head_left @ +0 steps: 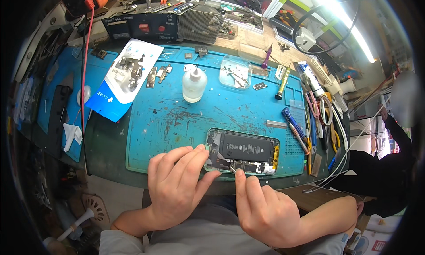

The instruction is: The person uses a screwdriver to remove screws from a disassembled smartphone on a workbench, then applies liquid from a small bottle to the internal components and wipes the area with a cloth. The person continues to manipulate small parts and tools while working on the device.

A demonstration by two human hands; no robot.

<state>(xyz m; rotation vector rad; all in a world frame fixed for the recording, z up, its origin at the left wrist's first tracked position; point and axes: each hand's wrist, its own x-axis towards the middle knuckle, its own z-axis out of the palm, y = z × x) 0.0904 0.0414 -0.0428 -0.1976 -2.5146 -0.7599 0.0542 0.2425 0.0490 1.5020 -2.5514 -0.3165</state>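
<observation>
An opened smartphone (242,151) lies on the blue repair mat (177,126), its black battery (248,146) and circuit board (242,165) exposed. My left hand (179,177) grips the phone's left end, fingers along the top corner and thumb at the lower edge. Pinched in my right hand (265,206) is a thin metal tool (233,169), most of it hidden by the fingers. Its tip reaches the phone's lower edge by the board; whether it is tweezers or a pry tool, I cannot tell.
Behind the phone stands a clear dropper bottle (194,85). Beyond it are a plastic tray (236,73) of small parts and a black power unit (141,27). A white and blue bag (126,77) lies left; screwdrivers (295,128), pliers (335,142) and cables line the right.
</observation>
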